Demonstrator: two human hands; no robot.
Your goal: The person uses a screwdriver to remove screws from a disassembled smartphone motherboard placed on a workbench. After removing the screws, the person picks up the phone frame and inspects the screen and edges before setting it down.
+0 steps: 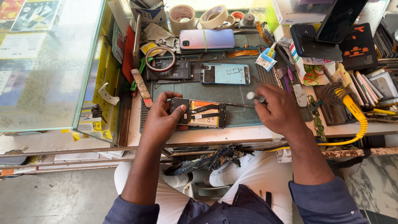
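The left hand (163,118) clamps the left end of an opened phone (199,113) lying crosswise on the desk (232,133). The right hand (278,108) is closed on a screwdriver (252,96), just right of the phone. A blue phone (224,74) lies beyond.

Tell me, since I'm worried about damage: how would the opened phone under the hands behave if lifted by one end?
The opened phone looks thin and backless, so it may flex slightly. Its exposed ribbon strips look fragile. It is probably light, since the left hand steadies it with fingertips alone.
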